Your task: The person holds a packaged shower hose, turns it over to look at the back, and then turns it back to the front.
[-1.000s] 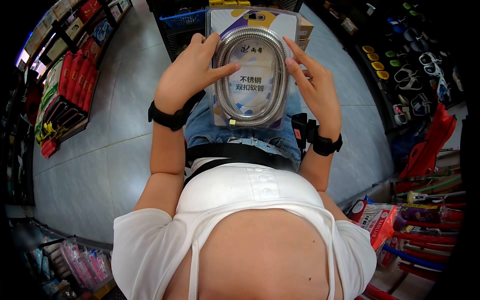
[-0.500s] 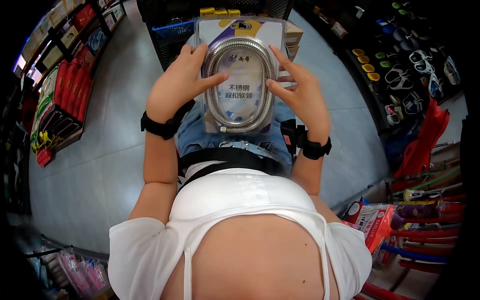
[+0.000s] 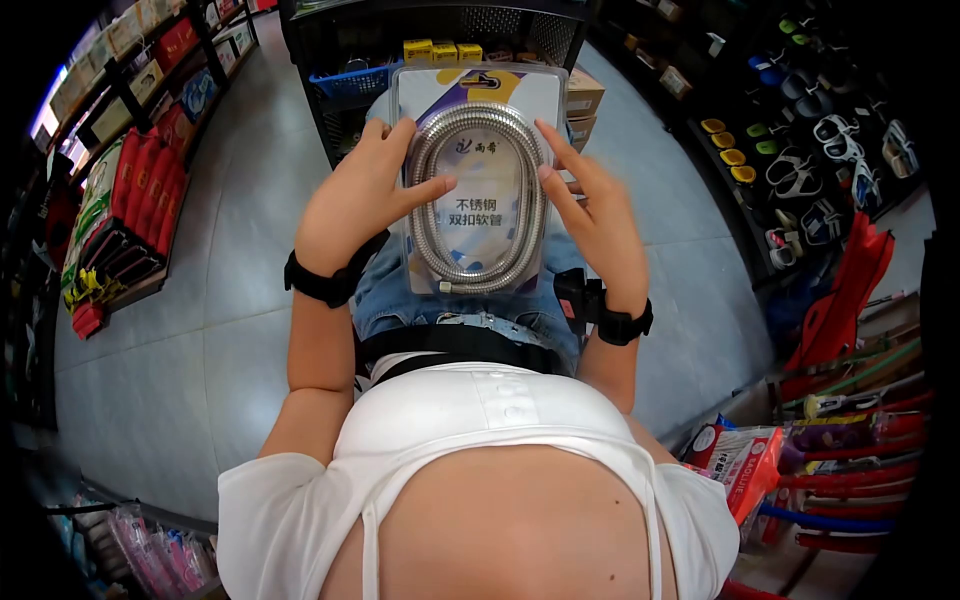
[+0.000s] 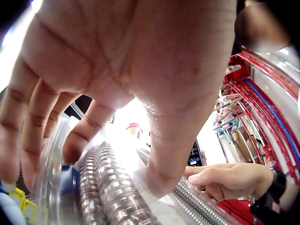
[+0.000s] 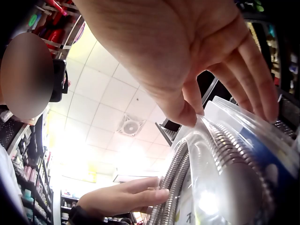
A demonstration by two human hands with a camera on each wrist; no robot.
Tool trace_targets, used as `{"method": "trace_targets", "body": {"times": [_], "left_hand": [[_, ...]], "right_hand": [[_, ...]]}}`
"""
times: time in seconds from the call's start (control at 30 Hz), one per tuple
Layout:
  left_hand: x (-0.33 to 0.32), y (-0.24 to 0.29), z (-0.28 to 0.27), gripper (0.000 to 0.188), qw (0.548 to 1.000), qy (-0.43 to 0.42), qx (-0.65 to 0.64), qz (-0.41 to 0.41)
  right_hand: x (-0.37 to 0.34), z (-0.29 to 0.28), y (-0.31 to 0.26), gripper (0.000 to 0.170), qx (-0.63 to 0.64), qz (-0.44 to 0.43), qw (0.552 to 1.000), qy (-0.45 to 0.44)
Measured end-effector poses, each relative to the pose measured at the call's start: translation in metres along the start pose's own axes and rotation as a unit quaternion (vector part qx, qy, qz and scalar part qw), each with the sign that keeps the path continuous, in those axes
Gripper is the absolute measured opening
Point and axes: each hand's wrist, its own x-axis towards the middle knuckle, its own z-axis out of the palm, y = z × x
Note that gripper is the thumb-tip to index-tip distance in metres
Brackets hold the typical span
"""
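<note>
A clear blister pack [image 3: 478, 190] with a coiled metal hose [image 3: 421, 200] and a printed card stands over the person's lap, its hose end fitting at the bottom. The left hand [image 3: 358, 195] grips its left edge, thumb on the front, other fingers at the side and behind. On the right edge, the right hand [image 3: 596, 205] pinches with thumb and fingers. In the left wrist view the left thumb rests on the plastic beside the hose [image 4: 117, 187]. The right wrist view shows the right thumb and fingers at the pack's edge [image 5: 206, 117].
Behind the pack stands a dark rack with a blue basket [image 3: 350, 84] and yellow boxes [image 3: 445, 52]. Slippers [image 3: 735, 157] hang on the right shelf, red packages [image 3: 145, 190] stand at left, and red poles with an orange packet [image 3: 757, 470] lie at lower right.
Since a second ago the pack and both hands have shifted down and slightly left in the head view, along with a shift of the surroundings. Both hands keep their hold.
</note>
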Motion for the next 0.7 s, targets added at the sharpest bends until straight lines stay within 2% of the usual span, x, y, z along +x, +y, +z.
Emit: {"method": "trace_targets", "body": {"times": [0.07, 0.4, 0.5, 0.7], "left_hand": [[0.001, 0.003, -0.005, 0.065, 1.000, -0.009, 0.002, -0.006], [0.003, -0.001, 0.001, 0.069, 1.000, -0.013, 0.004, 0.004], [0.003, -0.004, 0.002, 0.068, 1.000, 0.014, -0.006, 0.023], [0.005, -0.012, -0.005, 0.064, 0.998, 0.000, -0.054, 0.028]], "right_hand": [[0.001, -0.001, -0.003, 0.045, 0.024, 0.009, 1.000, 0.001], [0.000, 0.000, 0.003, 0.059, -0.015, 0.023, 1.000, 0.007], [-0.003, 0.005, 0.005, 0.066, -0.029, 0.033, 0.999, 0.007], [0.000, 0.007, 0.005, 0.073, -0.030, 0.025, 0.999, 0.012]]}}
